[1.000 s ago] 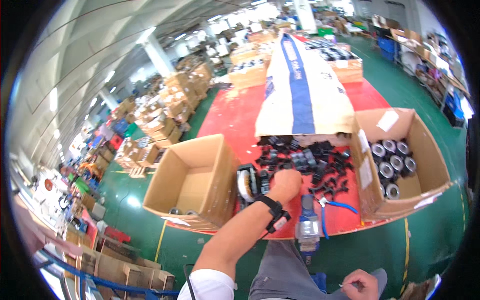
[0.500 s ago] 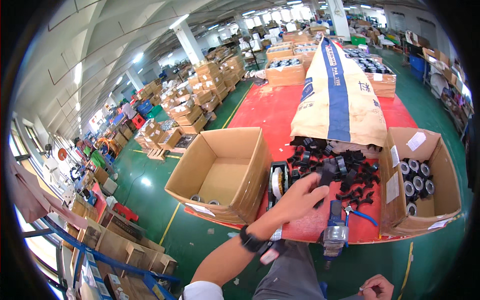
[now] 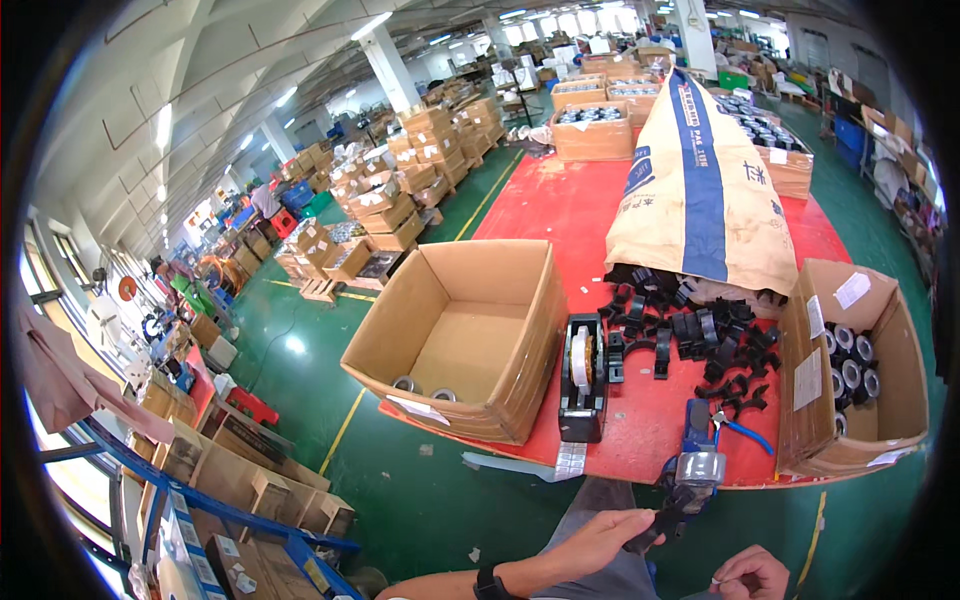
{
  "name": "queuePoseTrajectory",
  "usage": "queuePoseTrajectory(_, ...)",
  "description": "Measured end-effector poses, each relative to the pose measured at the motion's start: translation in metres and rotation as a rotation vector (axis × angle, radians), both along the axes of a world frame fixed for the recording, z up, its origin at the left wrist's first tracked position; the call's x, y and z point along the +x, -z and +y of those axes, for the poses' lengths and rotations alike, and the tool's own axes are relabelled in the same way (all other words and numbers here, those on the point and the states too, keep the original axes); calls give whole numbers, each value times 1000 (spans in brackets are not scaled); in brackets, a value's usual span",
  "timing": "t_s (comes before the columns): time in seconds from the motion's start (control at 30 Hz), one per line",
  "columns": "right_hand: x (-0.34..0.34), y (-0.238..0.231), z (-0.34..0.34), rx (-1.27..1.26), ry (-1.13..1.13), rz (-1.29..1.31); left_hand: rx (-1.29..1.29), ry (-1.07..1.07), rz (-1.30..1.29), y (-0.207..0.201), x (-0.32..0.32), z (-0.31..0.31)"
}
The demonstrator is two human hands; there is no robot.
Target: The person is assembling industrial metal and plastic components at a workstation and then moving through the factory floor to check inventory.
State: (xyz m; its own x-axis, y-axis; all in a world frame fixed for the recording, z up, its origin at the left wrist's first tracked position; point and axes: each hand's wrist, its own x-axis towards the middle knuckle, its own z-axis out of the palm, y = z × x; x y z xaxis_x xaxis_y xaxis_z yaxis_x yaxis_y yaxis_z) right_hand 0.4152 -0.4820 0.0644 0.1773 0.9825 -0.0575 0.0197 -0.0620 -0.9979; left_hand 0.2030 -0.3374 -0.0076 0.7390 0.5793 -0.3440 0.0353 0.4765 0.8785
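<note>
My left hand (image 3: 600, 540), with a dark band on its wrist, is closed around a black plastic piece (image 3: 650, 532) just below the table's front edge. Close above it, a blue tool (image 3: 697, 425) with a grey ring-shaped part (image 3: 700, 468) juts over that edge. My right hand (image 3: 752, 574) is low at the right, fingers curled together; what they hold, if anything, is too small to make out. Several curved black plastic clips (image 3: 700, 325) lie heaped on the red table (image 3: 640, 420), at the mouth of a beige sack (image 3: 700, 200) with a blue stripe.
A tape dispenser (image 3: 582, 385) stands left of the clips, beside an open carton (image 3: 470, 350) holding a few grey rings. Blue-handled pliers (image 3: 745, 434) lie right of the tool. Another carton (image 3: 810, 400) at the right holds several black-and-grey rings. More filled boxes (image 3: 592, 140) stand behind.
My left hand has drawn back from the clip heap toward me, below the table edge, carrying a black piece. My right hand stays nearly still. The view has shifted slightly.
</note>
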Motion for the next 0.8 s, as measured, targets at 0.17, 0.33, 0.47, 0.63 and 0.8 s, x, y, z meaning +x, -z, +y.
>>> queuePoseTrajectory(0.17,-10,-9,2,54,-68,13,-202,111,-103,-2,-1,-21)
queuePoseTrajectory(0.33,-13,-10,6,183,-130,-212,-45,450,-24,-6,2,-21)
queuePoseTrajectory(0.47,-8,4,35,311,-320,-331,282,145,107,-26,-12,-21)
queuePoseTrajectory(0.63,-12,10,27,310,-281,-573,494,-90,131,-11,9,-28)
queuePoseTrajectory(0.8,-19,15,16,208,-334,-890,817,-61,191,-6,23,-36)
